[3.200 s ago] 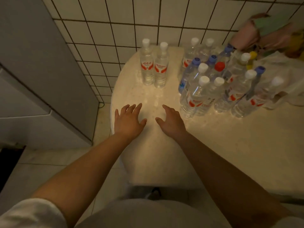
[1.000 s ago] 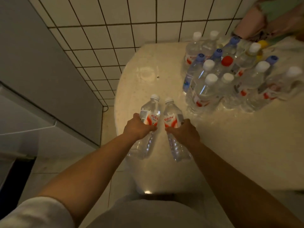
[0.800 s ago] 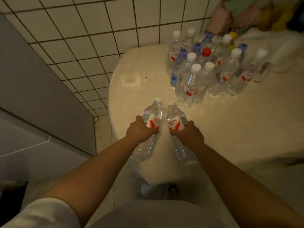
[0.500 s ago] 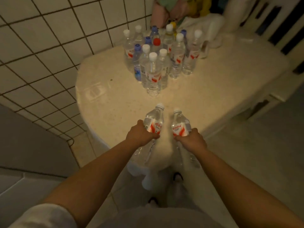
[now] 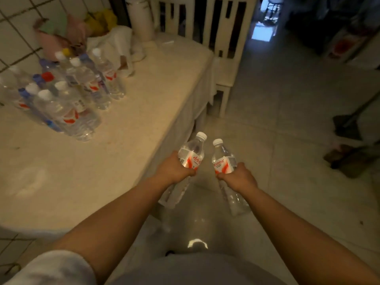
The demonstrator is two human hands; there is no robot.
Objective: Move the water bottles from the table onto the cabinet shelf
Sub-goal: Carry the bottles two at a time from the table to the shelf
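Left hand (image 5: 174,169) grips one bottle (image 5: 190,156), right hand (image 5: 239,177) another bottle (image 5: 223,159); fingers wrapped underneath, mostly hidden. Bottle cluster (image 5: 61,93) on surface (image 5: 127,128) blurred, cut off left.

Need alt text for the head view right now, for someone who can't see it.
Each hand grips a white-capped water bottle by its label: left hand, right hand. Both are past the table edge, above the floor. More bottles stand clustered on it.
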